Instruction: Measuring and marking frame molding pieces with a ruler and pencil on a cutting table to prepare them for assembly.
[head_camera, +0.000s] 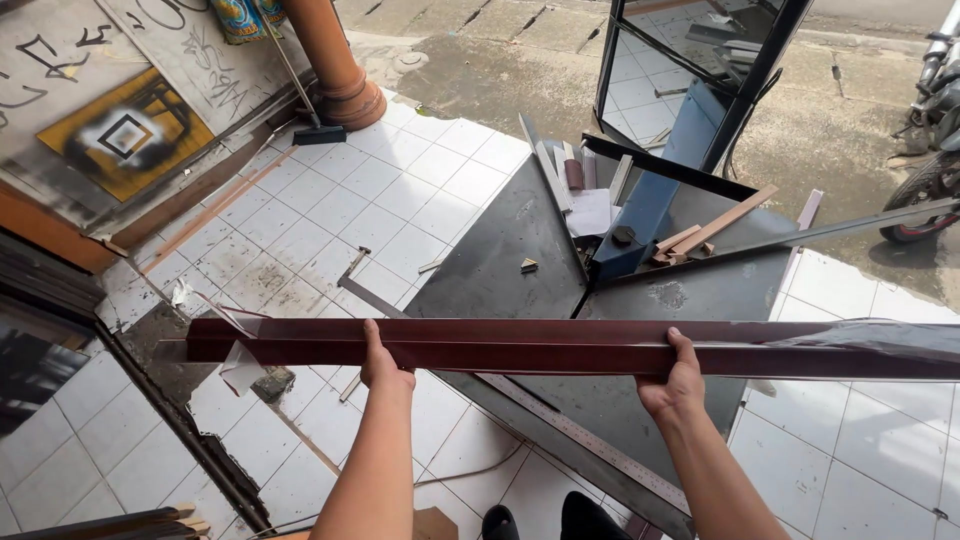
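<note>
Now both hands hold one long dark-red bar (560, 347) across mid frame, its long way running left-right. L hand (385, 362) & R hand (675, 378) each grip it tight, over a black sheet (500, 265).

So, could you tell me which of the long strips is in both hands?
The long dark-red metal profile, held crosswise; the grey metal strip and pale wooden slats lie untouched beyond.

glossy maroon metal profile (560, 347)
</note>
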